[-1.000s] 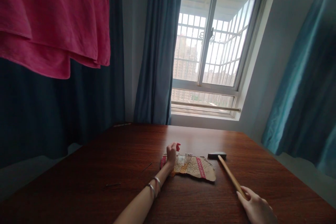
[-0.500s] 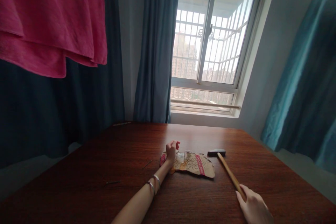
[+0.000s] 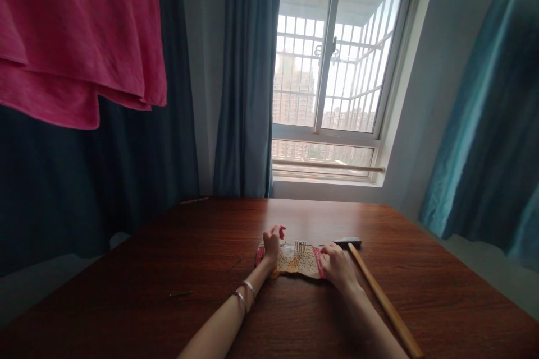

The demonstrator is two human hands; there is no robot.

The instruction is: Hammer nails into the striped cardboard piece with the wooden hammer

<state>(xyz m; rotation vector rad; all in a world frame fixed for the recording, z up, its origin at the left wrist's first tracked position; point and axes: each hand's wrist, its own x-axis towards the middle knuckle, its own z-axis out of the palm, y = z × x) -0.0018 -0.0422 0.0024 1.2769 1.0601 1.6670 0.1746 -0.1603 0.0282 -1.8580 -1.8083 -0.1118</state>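
A flat, insole-like pad point(image 3: 309, 263), beige with dark dots, pink bands and an orange patch, lies crosswise on the table. Several thin upright pins or nails point(image 3: 300, 246) stand near its far edge. My left hand point(image 3: 273, 242) rests over the pad's left part, its fingers curled together; whatever may be inside them is hidden. At the right end, my right hand point(image 3: 337, 265) has its fingers closed on the pad and covers that end. Just beyond the right hand lies a hammer point(image 3: 379, 293) with a dark head and a wooden handle, untouched.
Two thin dark slivers, one a needle-like piece point(image 3: 234, 265) and one a nail-like piece point(image 3: 180, 294), lie left of my left arm. The brown table point(image 3: 202, 247) reaches toward a window point(image 3: 328, 90). A pink cloth point(image 3: 84, 39) hangs at upper left, before blue curtains point(image 3: 248, 78).
My right hand has let go of the hammer's handle and moved forward and left onto the pad's right end. The hammer lies on the table. My left hand has stayed nearly still.
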